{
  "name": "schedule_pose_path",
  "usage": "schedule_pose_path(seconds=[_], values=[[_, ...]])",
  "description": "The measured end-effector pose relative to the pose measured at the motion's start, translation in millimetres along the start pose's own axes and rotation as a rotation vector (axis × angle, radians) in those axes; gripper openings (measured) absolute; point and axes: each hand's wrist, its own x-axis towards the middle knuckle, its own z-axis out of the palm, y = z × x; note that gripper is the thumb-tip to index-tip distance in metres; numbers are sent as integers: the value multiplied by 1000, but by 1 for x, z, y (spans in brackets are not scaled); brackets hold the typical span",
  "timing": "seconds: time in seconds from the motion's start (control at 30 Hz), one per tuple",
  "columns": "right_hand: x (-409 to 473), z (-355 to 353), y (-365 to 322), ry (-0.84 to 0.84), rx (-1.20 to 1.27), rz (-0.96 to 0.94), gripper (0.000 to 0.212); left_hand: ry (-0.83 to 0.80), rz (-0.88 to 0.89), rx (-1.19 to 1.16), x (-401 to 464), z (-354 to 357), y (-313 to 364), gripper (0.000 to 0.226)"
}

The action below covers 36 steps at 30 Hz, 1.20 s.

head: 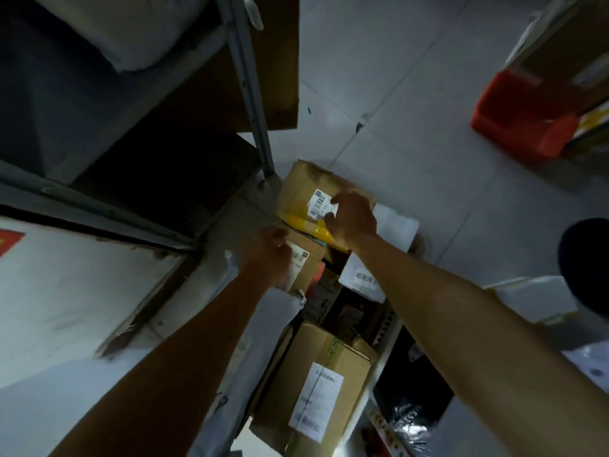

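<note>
Cardboard box (296, 189) with a white label sits on the floor (428, 127) by the shelf post (250, 87), the right hand (354, 216) resting on it, fingers spread. The left hand (267, 252) touches a smaller box (311, 263) just beside; its grip is too blurred to tell.

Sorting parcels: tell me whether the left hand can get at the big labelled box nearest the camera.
Probably yes. The big box lies bare-topped beside the left forearm; the left hand need only leave the smaller box it touches.

Parcel depot: labelled boxes (316, 384), metal shelving (250, 94).
</note>
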Motion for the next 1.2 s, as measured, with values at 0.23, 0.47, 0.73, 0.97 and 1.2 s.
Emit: schedule_pose_path(seconds=[0.23, 0.47, 0.73, 0.97, 1.2], values=[[-135, -35, -109, -347, -152, -365, 30, 152, -38, 170, -142, -115, -20, 30], [-270, -18, -275, -625, -331, -688, 25, 423, -303, 10, -310, -220, -108, 32], [-499, 56, -424, -694, -600, -1230, 36, 737, -771, -113, -534, -284, -232, 40], [-735, 119, -453, -844, -718, -1660, 41, 1002, -1104, -338, -762, -233, -314, 40], [-951, 148, -395, -934, -771, -2093, 34, 1265, -1388, -454, -944, -137, -330, 31]])
